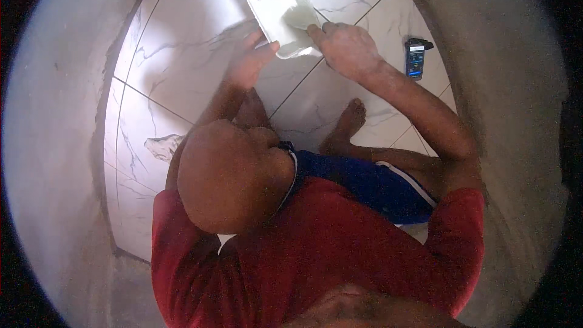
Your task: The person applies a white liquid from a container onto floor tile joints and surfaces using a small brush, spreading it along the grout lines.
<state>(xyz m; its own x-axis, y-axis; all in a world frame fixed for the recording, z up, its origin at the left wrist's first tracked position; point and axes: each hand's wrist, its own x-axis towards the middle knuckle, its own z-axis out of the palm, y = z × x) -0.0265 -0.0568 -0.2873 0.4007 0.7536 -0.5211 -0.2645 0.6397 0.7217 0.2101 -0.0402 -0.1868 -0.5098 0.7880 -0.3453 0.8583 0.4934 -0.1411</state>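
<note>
White material, shallow tray [266,7], rectangular with rounded corners: one, tilted slightly in plan, between both hands. Cannot tell whether resting on the floor [306,100] or held just clear of it.

Left hand [248,64]: at the near left corner of the tray, thumb on the rim, other fingers along the outer left side; pinching the tray's edge.

Right hand [351,51]: just beyond the tray's right edge; fingers drawn together, pinching a pale flat tool [298,17]. Tool: broad end inside the tray, over its right half; exact kind not legible.

Floor: white tiles, grey veining, dark joints, spread beneath and around the tray.

Dark handheld device [415,59], screen lit: one, on the floor, well to the right of the tray.

Crumpled whitish piece [163,147]: one, on the floor, nearer the body than the tray and to its left; material uncertain.

Bare foot [351,120]: on the floor, below and right of the tray.

Clothing: red shirt [340,237], blue shorts [358,182] with white trim, both on the near side of the tray.
</note>
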